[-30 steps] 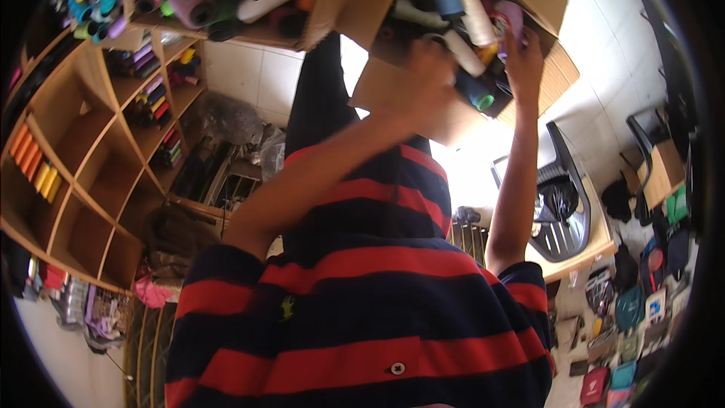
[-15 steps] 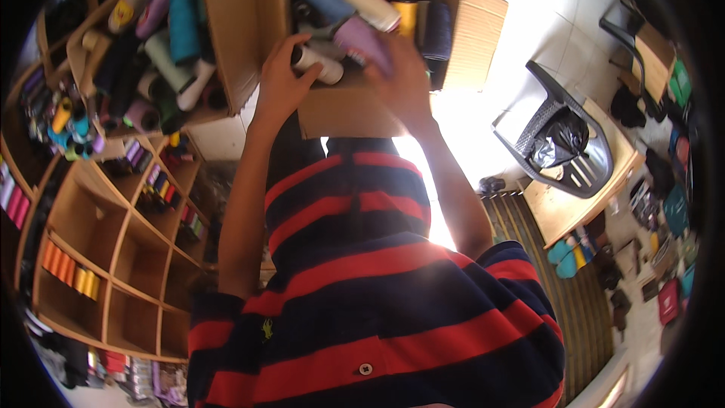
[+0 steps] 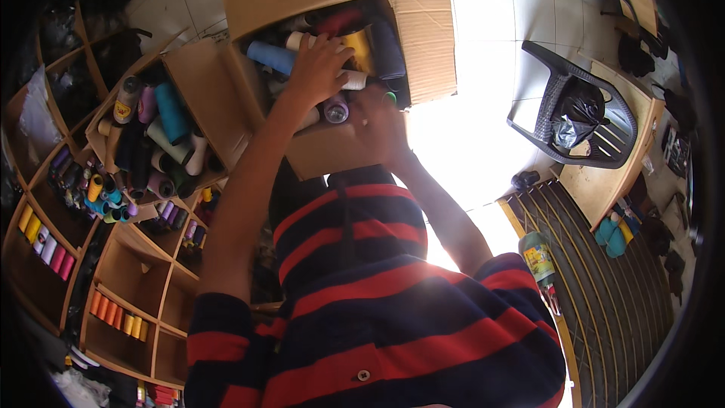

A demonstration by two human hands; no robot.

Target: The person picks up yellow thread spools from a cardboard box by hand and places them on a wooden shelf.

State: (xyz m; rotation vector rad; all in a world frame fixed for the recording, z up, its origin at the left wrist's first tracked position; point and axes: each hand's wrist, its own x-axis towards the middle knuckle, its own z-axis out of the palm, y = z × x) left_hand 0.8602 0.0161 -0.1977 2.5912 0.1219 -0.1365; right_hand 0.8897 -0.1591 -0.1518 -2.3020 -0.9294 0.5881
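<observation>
My left hand [image 3: 321,68] reaches into an open cardboard box [image 3: 332,153] of thread spools, its fingers curved around a white spool of thread [image 3: 353,80]. Under and beside these fingers lie a cream spool [image 3: 295,41] and a yellow cone [image 3: 359,51]. A blue spool [image 3: 269,57] rests to the left, a dark navy one [image 3: 387,49] to the right. My right hand [image 3: 384,125] is at the box's near right side, beside a purple spool [image 3: 336,109] with its end facing up. Its fingers are blurred and partly shadowed; a small green round end [image 3: 390,97] shows by them.
A second cardboard box [image 3: 200,79] packed with spools stands at left. Wooden cubbyhole shelves [image 3: 128,257] hold rows of coloured spools. To the right are a dark plastic chair [image 3: 555,79] with a black bag [image 3: 578,113] and a striped mat [image 3: 596,272].
The view has shifted, so the box appears lower and further left. My left hand has moved deeper over the spools. The purple spool has turned end-up, and my right hand is lower beside it.
</observation>
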